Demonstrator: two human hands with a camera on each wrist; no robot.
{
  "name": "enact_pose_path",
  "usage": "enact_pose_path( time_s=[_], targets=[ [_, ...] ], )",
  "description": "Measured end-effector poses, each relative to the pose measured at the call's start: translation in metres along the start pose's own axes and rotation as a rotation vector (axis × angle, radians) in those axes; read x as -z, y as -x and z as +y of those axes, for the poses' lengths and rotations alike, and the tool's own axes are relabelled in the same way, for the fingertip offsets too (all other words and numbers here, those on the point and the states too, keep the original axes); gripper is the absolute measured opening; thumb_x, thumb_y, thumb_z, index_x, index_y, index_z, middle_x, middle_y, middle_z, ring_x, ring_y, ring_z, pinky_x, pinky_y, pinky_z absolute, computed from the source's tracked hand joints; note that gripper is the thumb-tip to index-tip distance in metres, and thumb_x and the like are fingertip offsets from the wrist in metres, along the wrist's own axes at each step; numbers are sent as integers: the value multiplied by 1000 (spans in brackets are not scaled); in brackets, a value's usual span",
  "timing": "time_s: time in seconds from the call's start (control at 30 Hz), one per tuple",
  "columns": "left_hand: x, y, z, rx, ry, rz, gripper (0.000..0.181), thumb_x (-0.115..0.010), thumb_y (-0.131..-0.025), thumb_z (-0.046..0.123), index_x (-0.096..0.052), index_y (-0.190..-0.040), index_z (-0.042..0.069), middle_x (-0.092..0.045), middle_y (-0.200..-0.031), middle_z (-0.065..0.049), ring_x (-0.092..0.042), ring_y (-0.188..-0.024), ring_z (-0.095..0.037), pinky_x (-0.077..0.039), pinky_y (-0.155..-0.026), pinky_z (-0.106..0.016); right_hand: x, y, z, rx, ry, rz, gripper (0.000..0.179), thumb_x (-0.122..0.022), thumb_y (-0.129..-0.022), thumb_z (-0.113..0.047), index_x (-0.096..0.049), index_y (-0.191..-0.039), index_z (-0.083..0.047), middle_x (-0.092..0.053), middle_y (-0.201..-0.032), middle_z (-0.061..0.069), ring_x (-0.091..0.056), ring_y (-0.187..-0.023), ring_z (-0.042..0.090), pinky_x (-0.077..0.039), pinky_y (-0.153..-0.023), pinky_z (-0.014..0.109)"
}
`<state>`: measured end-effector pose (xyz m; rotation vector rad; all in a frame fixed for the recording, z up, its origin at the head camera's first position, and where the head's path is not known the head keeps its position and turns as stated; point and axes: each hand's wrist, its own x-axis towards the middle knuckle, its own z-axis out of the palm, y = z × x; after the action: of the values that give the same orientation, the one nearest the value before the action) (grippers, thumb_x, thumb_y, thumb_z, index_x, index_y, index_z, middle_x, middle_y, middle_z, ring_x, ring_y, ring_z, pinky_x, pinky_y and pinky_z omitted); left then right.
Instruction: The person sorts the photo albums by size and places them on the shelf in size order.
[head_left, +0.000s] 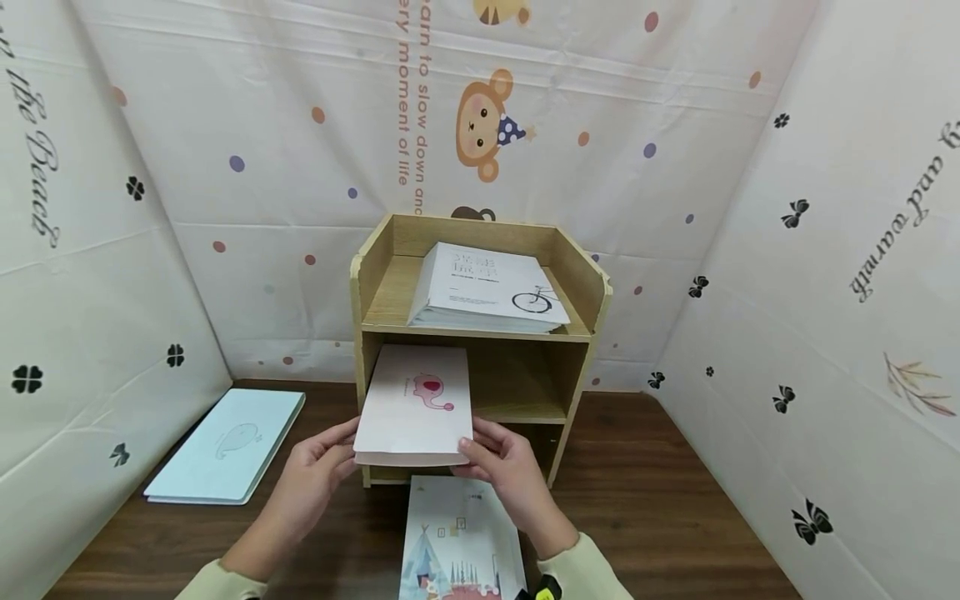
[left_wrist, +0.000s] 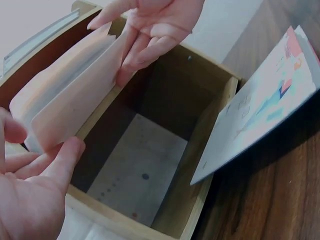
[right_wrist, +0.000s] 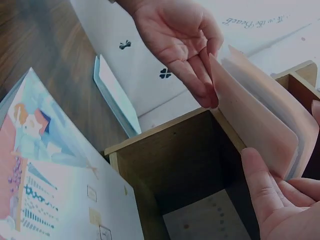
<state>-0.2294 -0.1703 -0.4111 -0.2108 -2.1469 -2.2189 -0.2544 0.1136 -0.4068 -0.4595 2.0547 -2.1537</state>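
Note:
A pale pink notebook with a red elephant on its cover lies partly inside the middle compartment of a small wooden shelf, its near end sticking out. My left hand grips its left edge, fingers partly underneath. At the near right corner, my right hand holds it with the thumb on top and fingers below. In the left wrist view the left fingers touch the notebook's underside. The right wrist view shows the right hand at the opposite side of the notebook.
White books with a bicycle drawing lie on the shelf's top. A light blue notebook rests on the wooden table at left. In front of the shelf is a book with a tent picture. Printed white cloth surrounds the table.

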Motion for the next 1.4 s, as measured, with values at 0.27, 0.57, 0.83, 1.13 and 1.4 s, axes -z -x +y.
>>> enact_pose_path(
  time_s=[0.27,0.57,0.83,1.13,1.4],
  targets=[
    [9,1,-2,-27,-128,-81,64,-66,-99,13,-38,-154,-4,-50,-151,-28,-64,-118,-6,-55,-95,-20,1,2,4,31,93,-23,78,-87,-84,-19,-49,-150,-4,-62,-140,19,-73,-97,16,-61,-81,23],
    [9,-2,-4,-74,-174,-49,77,-81,-89,14,-42,-151,-7,-55,-145,-29,-64,-115,-1,-55,-94,-16,1,3,7,69,152,-2,73,-87,-84,-19,-53,-147,-2,-66,-135,19,-73,-98,19,-60,-79,21],
    [9,-8,-8,-73,-183,-24,73,-83,-86,14,-48,-148,-5,-63,-137,-26,-69,-108,-5,-58,-89,-19,1,0,10,83,184,39,66,-87,-83,-18,-59,-142,-4,-71,-126,17,-72,-94,17,-59,-75,20],
    [7,-13,-8,-50,-242,31,70,-85,-86,20,-54,-145,-1,-70,-129,-19,-70,-101,-7,-59,-84,-19,1,-3,15,93,189,60,62,-85,-86,-20,-61,-141,-4,-71,-126,18,-73,-99,22,-61,-80,22],
    [6,-16,-12,-51,-266,81,67,-85,-85,26,-59,-143,4,-72,-126,-15,-70,-101,-9,-59,-83,-19,0,-7,17,108,226,99,58,-84,-86,-27,-64,-137,-5,-72,-127,15,-73,-105,23,-61,-85,24]
  ],
)
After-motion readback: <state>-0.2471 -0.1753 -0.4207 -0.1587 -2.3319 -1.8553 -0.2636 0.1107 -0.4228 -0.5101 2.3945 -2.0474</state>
